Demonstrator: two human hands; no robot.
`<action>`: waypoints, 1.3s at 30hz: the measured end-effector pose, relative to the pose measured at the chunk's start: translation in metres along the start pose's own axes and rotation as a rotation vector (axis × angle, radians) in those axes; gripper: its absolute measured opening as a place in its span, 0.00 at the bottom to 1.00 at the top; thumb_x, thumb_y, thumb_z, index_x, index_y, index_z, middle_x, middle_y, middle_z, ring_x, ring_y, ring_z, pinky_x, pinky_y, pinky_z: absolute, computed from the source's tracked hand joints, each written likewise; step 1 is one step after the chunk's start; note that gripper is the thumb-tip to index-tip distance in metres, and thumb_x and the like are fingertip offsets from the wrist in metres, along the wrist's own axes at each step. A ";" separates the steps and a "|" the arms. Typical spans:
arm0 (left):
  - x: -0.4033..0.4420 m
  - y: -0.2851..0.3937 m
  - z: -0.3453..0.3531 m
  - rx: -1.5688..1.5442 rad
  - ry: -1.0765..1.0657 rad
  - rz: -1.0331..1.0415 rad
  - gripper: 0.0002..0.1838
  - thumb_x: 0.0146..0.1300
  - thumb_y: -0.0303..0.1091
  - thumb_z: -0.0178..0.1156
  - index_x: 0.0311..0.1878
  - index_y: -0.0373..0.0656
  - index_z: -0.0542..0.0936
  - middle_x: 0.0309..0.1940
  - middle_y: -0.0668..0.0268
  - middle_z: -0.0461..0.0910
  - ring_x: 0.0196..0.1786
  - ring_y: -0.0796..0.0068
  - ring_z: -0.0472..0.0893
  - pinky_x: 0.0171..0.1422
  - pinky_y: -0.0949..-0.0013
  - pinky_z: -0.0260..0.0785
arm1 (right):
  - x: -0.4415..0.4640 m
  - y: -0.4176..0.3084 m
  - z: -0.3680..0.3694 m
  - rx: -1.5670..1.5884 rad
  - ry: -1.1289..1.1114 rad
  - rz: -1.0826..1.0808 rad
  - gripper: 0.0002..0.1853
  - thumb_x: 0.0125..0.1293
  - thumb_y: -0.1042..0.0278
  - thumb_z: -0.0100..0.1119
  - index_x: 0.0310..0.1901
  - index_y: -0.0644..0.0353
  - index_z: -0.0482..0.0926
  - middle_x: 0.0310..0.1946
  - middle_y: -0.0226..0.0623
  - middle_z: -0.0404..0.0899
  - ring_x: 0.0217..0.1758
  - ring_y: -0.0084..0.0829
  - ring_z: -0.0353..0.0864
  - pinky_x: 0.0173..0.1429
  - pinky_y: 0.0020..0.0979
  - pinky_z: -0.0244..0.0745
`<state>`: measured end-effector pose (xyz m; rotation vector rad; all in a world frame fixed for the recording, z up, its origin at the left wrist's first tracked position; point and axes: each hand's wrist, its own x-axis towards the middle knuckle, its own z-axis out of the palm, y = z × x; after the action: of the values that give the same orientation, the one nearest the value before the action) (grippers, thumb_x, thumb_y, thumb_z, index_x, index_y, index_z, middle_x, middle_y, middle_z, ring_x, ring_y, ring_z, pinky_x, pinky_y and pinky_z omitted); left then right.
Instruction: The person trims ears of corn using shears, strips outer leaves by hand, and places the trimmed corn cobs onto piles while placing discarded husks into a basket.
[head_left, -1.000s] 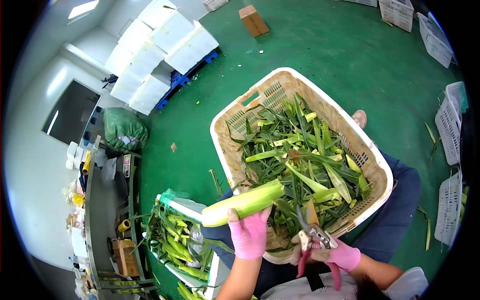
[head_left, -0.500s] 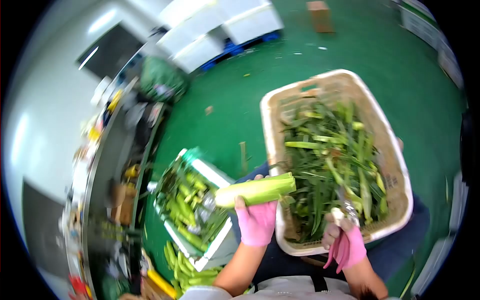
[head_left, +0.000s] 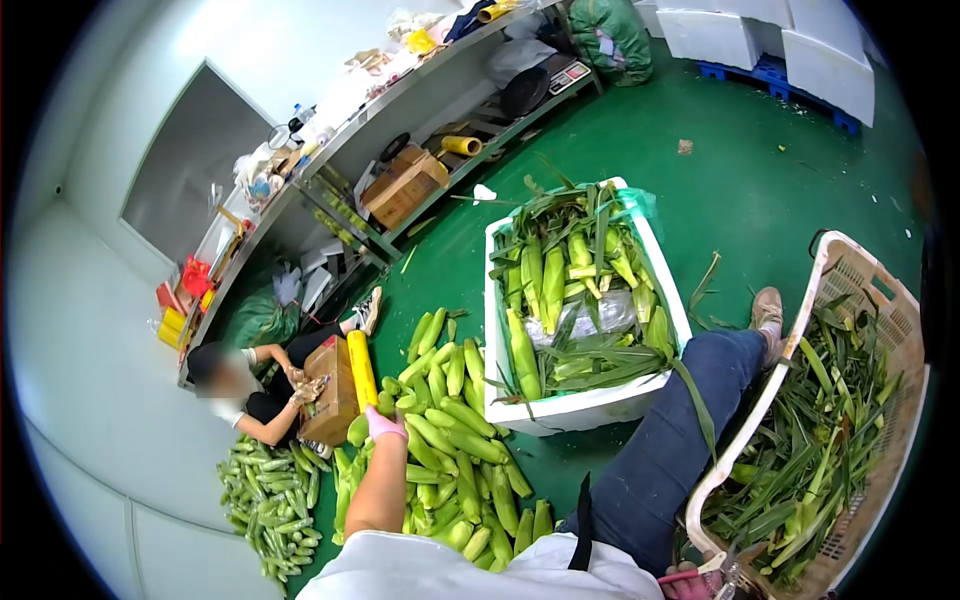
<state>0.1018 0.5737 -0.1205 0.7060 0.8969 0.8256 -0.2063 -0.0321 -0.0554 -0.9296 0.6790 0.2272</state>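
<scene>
My left hand [head_left: 384,424], in a pink glove, reaches to the far edge of a pile of trimmed corn ears [head_left: 450,440] on the floor; its fingers are mostly hidden and small. At the bottom right, my right hand [head_left: 692,584] is closed around the red-handled pruning shears [head_left: 690,573], beside the large crate [head_left: 790,365] of husks and leaves. A white foam box [head_left: 672,290] between my legs and the shelving holds unhusked corn ears [head_left: 553,285], leaves and a clear plastic bag.
Beyond the pile, a co-worker [head_left: 262,385] sits by a cardboard box [head_left: 330,392] and a yellow roll [head_left: 362,368]. Wrapped corn [head_left: 268,500] lies nearby. Metal shelving [head_left: 370,110] runs along the wall; white foam boxes [head_left: 825,75] stand at the upper right.
The view has swung left toward the corn pile and co-worker. My left hand has moved from in front of me to the pile. My right hand still has the shears, now low at the right.
</scene>
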 end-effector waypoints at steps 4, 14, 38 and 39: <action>0.032 -0.066 0.032 0.316 -0.480 -0.038 0.33 0.74 0.47 0.52 0.77 0.41 0.62 0.68 0.53 0.72 0.67 0.56 0.76 0.73 0.57 0.68 | 0.007 -0.006 0.012 -0.067 0.004 0.029 0.31 0.62 0.61 0.71 0.62 0.67 0.71 0.52 0.44 0.81 0.52 0.33 0.82 0.58 0.33 0.77; -0.080 -0.257 0.148 2.881 -1.908 1.556 0.19 0.63 0.45 0.67 0.58 0.60 0.86 0.66 0.70 0.77 0.74 0.66 0.69 0.76 0.42 0.52 | 0.012 -0.013 0.017 -0.130 0.019 0.030 0.35 0.60 0.61 0.73 0.65 0.67 0.70 0.54 0.44 0.80 0.55 0.34 0.81 0.61 0.34 0.76; -0.542 -0.151 0.135 1.437 -2.022 1.158 0.44 0.59 0.60 0.70 0.73 0.45 0.69 0.53 0.48 0.82 0.49 0.50 0.85 0.51 0.55 0.79 | -0.004 -0.085 0.016 -0.658 -0.155 -0.857 0.43 0.53 0.63 0.77 0.70 0.64 0.67 0.56 0.42 0.78 0.56 0.37 0.79 0.65 0.38 0.73; -0.563 -0.157 0.126 1.397 -2.062 1.249 0.44 0.58 0.57 0.71 0.72 0.46 0.69 0.50 0.51 0.83 0.48 0.49 0.85 0.49 0.53 0.79 | -0.004 -0.087 0.016 -0.591 -0.074 -0.844 0.40 0.57 0.63 0.74 0.69 0.65 0.67 0.47 0.39 0.79 0.42 0.33 0.81 0.50 0.35 0.76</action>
<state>0.0513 -0.0042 0.0244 2.6249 -1.2898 -0.1073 -0.1622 -0.0702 0.0109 -1.6828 0.0946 -0.3104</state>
